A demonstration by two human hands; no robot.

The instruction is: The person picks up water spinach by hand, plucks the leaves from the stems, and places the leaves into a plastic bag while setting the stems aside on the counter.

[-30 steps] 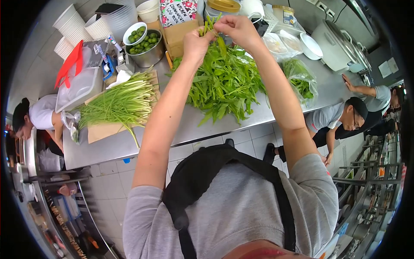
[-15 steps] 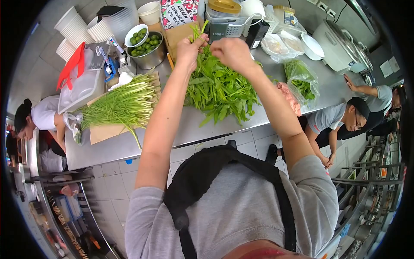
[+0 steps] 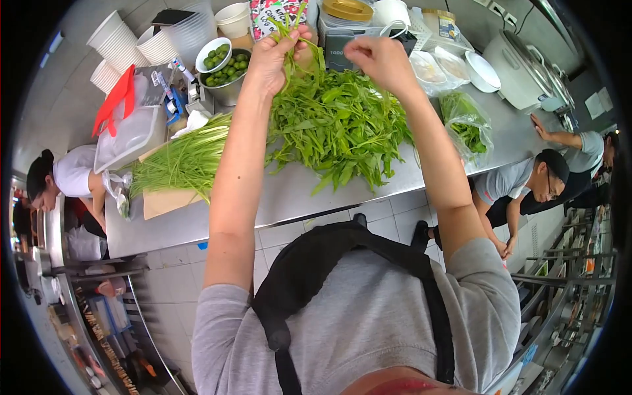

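Note:
My left hand [image 3: 273, 62] is closed around a few leafy green stems [image 3: 289, 33], whose tips stick up past the fingers. To its right, my right hand [image 3: 382, 62] hovers with curled fingers pressed together; what they hold, if anything, is hidden. Below both hands a large heap of long-leaved greens [image 3: 342, 125] spreads over the steel table [image 3: 283, 191]. Left of my left forearm, a bundle of thin green stalks [image 3: 181, 161] lies on brown cardboard [image 3: 168, 201].
Behind my left hand stand a metal pot [image 3: 225, 93] and a white bowl [image 3: 214, 55] of small green citrus fruits. Stacked white cups [image 3: 122, 43] are at the back left. A bag of greens [image 3: 466, 125] and a rice cooker [image 3: 513, 69] are on the right. Co-workers stand on both sides.
My left hand has shifted left and up, with the stems now bending down behind its fingers. My right hand has moved right and up, widening the gap between the hands.

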